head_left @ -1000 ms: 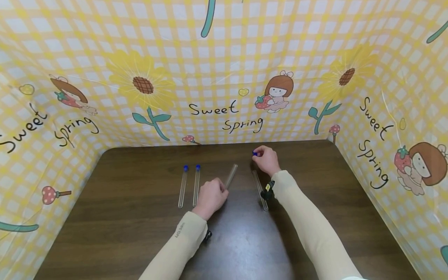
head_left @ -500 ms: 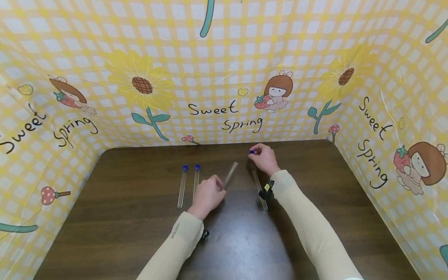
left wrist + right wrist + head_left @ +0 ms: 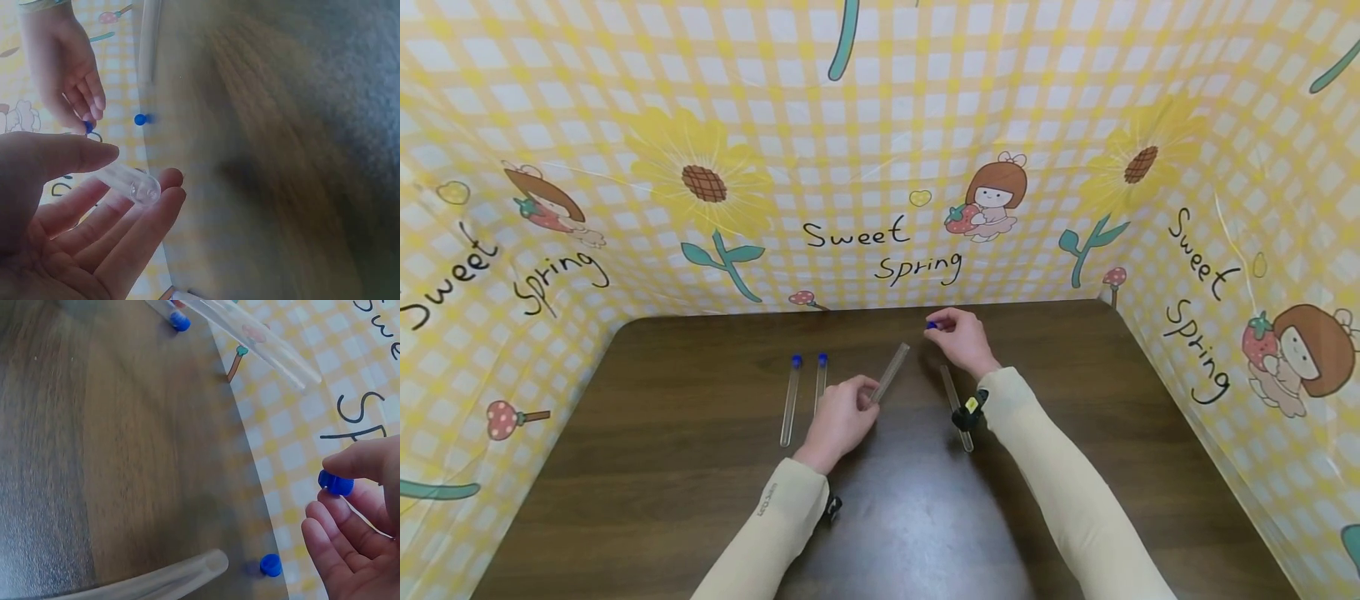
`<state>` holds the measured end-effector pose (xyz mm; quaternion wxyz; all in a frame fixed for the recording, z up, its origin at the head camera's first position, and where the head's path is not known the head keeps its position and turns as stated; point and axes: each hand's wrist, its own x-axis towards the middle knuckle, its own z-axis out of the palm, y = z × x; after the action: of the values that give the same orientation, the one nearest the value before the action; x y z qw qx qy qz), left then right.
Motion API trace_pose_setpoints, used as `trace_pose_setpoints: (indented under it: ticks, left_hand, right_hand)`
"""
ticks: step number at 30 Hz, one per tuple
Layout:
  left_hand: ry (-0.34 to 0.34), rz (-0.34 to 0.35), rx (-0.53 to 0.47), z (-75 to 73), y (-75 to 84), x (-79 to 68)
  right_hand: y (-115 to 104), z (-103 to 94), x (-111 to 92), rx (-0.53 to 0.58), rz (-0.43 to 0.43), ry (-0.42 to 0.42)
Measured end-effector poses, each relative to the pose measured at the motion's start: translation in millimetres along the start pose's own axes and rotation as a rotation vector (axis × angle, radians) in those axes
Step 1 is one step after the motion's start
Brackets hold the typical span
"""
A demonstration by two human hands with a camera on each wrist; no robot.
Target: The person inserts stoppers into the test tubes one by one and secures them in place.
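My left hand point(image 3: 842, 414) pinches a clear test tube point(image 3: 891, 372) near its rounded bottom, between thumb and fingers. The tube tilts, its uncapped mouth pointing up and toward the right hand. In the right wrist view that mouth point(image 3: 306, 378) is apart from the blue cap point(image 3: 336, 483), which my right hand point(image 3: 964, 342) pinches between thumb and fingertips. Under the right wrist lies another uncapped test tube point(image 3: 951, 385). A loose blue cap point(image 3: 270, 565) sits on the table beyond that tube's mouth; the right hand hides it in the head view.
Two test tubes with blue caps, one point(image 3: 791, 404) at far left and another point(image 3: 822, 379) partly behind the left hand, lie on the brown wooden table point(image 3: 647, 450). A yellow checked cloth point(image 3: 850, 183) stands as a wall behind and at both sides.
The left hand has shifted slightly left and toward the body, the tube's mouth rising a little. My right hand has carried the cap left, nearer the tube's mouth.
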<state>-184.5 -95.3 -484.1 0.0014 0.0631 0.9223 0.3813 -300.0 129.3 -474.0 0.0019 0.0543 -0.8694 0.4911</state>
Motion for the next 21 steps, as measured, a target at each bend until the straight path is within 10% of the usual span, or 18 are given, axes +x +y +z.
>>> trace_pose_setpoints:
  ticks: [21]
  left_hand:
    - [-0.029,-0.001,-0.089,-5.1,-6.9,-2.5]
  right_hand:
    - [-13.9,2.4,-6.0,0.068,-0.037,-0.050]
